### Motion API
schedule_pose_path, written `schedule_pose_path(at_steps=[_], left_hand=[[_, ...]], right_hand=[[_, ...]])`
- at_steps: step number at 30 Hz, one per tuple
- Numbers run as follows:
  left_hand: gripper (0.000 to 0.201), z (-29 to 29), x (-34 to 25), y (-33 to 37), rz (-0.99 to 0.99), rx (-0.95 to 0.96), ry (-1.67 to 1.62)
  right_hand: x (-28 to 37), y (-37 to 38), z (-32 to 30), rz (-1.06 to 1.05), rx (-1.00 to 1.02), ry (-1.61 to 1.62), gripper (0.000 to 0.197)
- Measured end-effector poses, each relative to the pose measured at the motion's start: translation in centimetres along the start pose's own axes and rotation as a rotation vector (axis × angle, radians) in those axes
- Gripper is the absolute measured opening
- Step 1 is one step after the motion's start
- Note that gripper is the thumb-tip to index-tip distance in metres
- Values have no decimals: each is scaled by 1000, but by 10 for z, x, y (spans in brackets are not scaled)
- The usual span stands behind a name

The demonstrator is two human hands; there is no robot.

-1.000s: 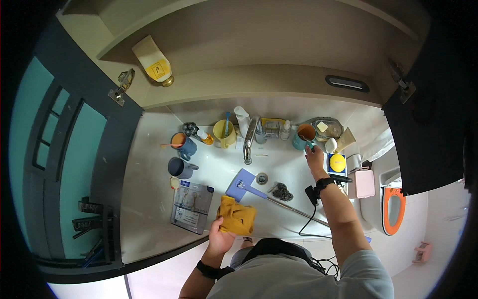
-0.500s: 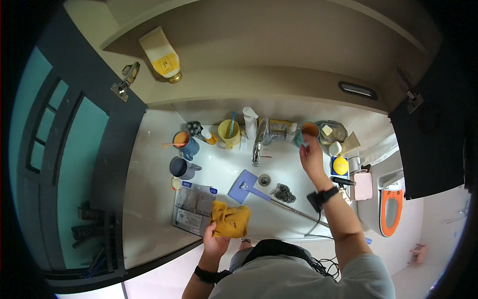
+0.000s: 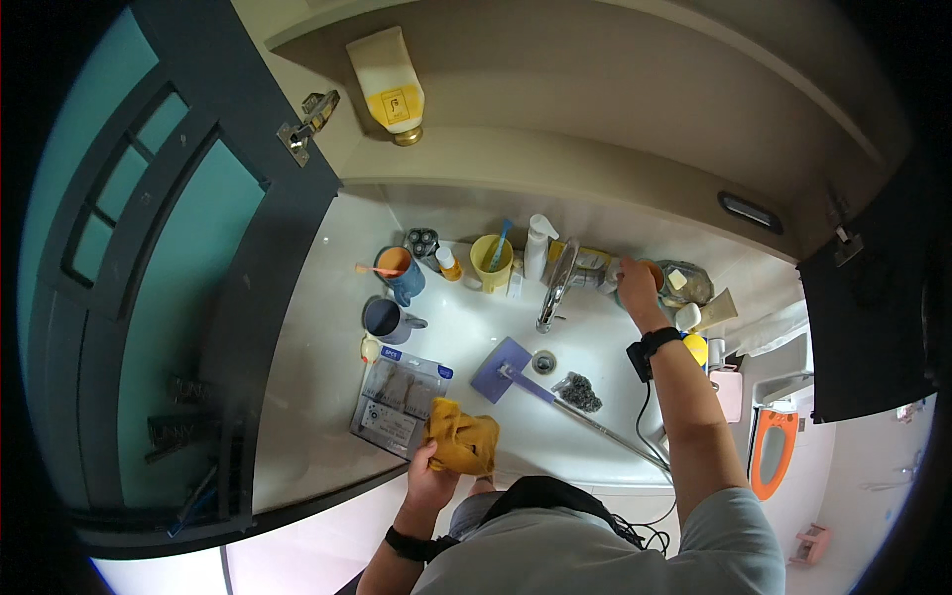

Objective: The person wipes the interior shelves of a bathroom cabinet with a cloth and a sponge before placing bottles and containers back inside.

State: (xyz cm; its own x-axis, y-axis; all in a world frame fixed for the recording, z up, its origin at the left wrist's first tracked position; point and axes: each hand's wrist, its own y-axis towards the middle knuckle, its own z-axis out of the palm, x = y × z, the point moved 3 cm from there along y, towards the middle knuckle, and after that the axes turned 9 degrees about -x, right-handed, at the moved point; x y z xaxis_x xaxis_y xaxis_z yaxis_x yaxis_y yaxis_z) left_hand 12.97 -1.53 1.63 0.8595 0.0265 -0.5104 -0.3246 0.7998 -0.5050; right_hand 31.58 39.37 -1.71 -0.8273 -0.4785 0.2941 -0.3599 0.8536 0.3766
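Note:
My left hand (image 3: 432,483) grips a mustard-yellow cloth (image 3: 463,442) at the near edge of the white sink counter. Stretched toward the back, my right hand (image 3: 637,288) is at a teal mug with an orange inside (image 3: 654,272), covering much of it. Its fingers look curled together; what they hold, if anything, is hidden. Small bottles (image 3: 607,275) stand just left of those fingers. Right of the mug sits a soap dish (image 3: 691,285) with a pale bar of soap (image 3: 677,279). A black band is on each wrist.
A purple-headed squeegee-like tool (image 3: 503,369) and a dark scouring pad (image 3: 579,393) lie in the basin near the faucet (image 3: 558,285). Leftward are a yellow cup (image 3: 491,266), a blue mug (image 3: 405,282), a grey mug (image 3: 390,322) and a flat package (image 3: 401,402). An open cabinet door (image 3: 198,278) stands left.
The view has swung, so the counter things appear farther right. My right hand has shifted at the teal mug and covers more of it. The left hand keeps hold of the cloth.

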Motion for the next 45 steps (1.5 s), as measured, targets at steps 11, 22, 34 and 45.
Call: schedule_pose_path(at_steps=[11, 22, 34, 45], left_hand=[[50, -2, -4, 7, 28, -83, -16], [50, -8, -17, 0, 61, -2, -115], [48, -25, -16, 21, -3, 14, -133], [39, 77, 32, 56, -313, 282, -302]], right_hand=[[-4, 11, -4, -160, -4, -23, 14], [-1, 21, -2, -60, 98, -120, 14], [27, -4, -89, -22, 68, 167, 21], [108, -118, -175, 391, 394, 1148, 18]])
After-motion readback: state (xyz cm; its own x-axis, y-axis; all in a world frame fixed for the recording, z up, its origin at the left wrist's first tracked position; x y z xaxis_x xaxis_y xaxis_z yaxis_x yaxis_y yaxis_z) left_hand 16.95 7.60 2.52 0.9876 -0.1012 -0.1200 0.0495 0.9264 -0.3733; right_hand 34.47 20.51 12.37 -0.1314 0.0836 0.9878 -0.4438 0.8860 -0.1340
